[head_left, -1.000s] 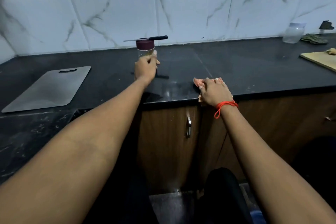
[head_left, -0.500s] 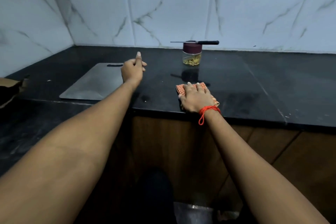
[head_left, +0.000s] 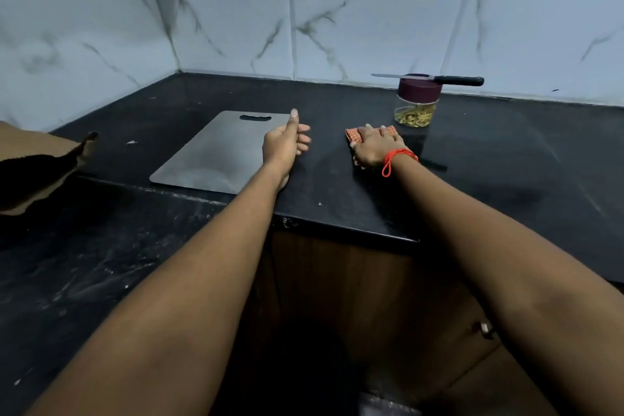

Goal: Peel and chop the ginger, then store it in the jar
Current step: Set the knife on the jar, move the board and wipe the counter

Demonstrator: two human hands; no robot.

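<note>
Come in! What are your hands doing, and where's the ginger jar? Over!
Left hand empty, fingers loose, by the steel cutting board. Right hand flat on the orange cloth. Jar lidded, chopped ginger inside. Knife lies across its lid.

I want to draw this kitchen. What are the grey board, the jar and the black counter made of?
The grey board looks like steel: thin, flat, dull brushed sheen. The jar has a clear body, glass or plastic, hard to tell; the chopped bits show through. Its dark red lid looks like matte plastic. The black counter looks like polished stone: glossy, with faint reflections.
</note>
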